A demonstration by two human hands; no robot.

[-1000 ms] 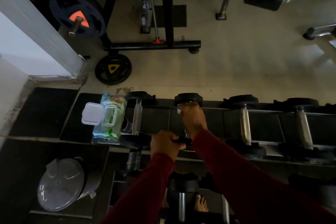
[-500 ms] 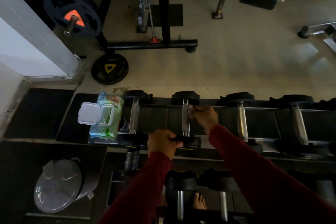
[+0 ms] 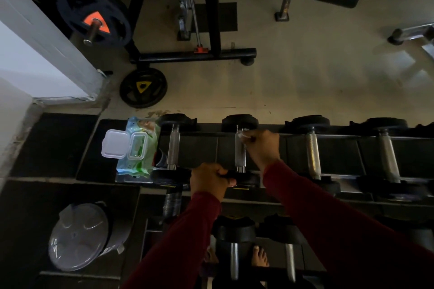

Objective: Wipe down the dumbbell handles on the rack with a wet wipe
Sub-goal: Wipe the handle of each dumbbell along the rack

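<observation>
fingers point(image 3: 252, 138) of the right hand point(image 3: 263, 145) pinch the wet wipe point(image 3: 242, 134) at the second handle point(image 3: 240, 150)'s 12 o'clock end; left hand point(image 3: 207, 179) grips its near head. handles toward 3 o'clock look unwiped.

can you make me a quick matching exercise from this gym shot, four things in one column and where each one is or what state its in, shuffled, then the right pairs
Things:
1. wet wipe pack
2. left hand
3. right hand
4. yellow-marked weight plate

Places or states:
A. lying flat on the floor beyond the rack
B. holding a white wipe at the far end of a dumbbell handle
C. lid flipped open, at the left end of the rack's top shelf
D. gripping the near head of that same dumbbell

Pairs: 1-C, 2-D, 3-B, 4-A
</observation>
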